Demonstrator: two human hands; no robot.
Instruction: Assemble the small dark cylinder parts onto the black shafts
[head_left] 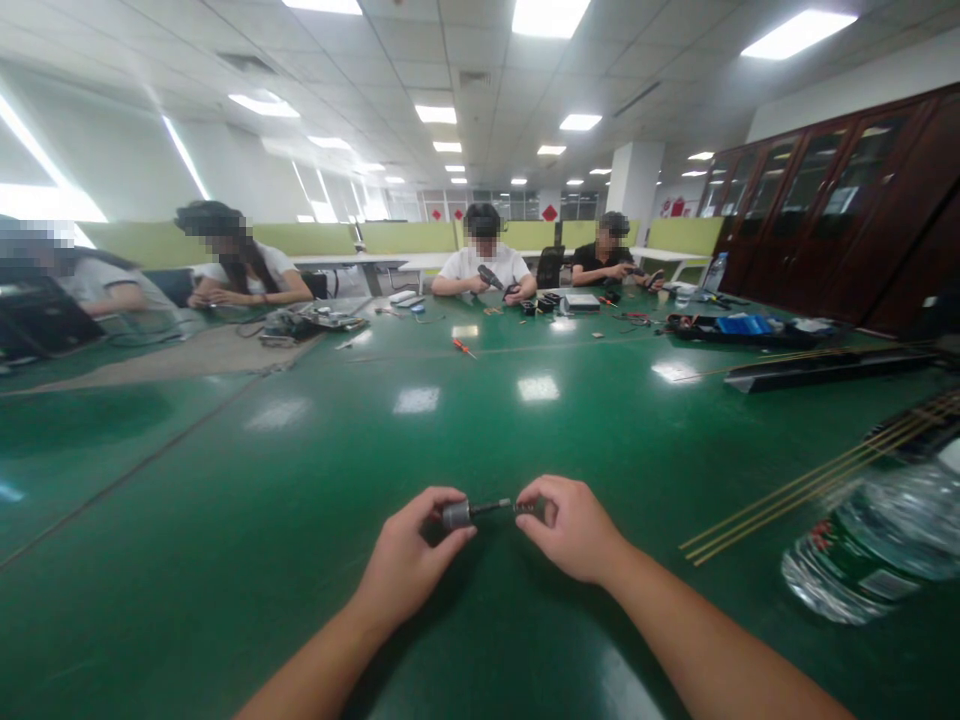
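Note:
Between thumb and fingers, my left hand (pixel 409 560) grips a short grey metal cylinder with a thin dark shaft, which looks like a hole saw (pixel 457 514). The shaft points right and ends in a lighter tip. My right hand (pixel 574 525) pinches a small dark coil spring (pixel 523 508) close to that tip. A narrow gap seems to lie between spring and shaft. Both hands are just above the green table (pixel 300 560), and my fingers partly cover the cylinder and the spring.
On the right stand a large water bottle (pixel 862 550) and several thin brass-coloured rods (pixel 810 480). A black channel piece (pixel 825 368) lies beyond. An orange screwdriver (pixel 463 347) rests farther off. Several people sit across the table, one holding a drill (pixel 491 277).

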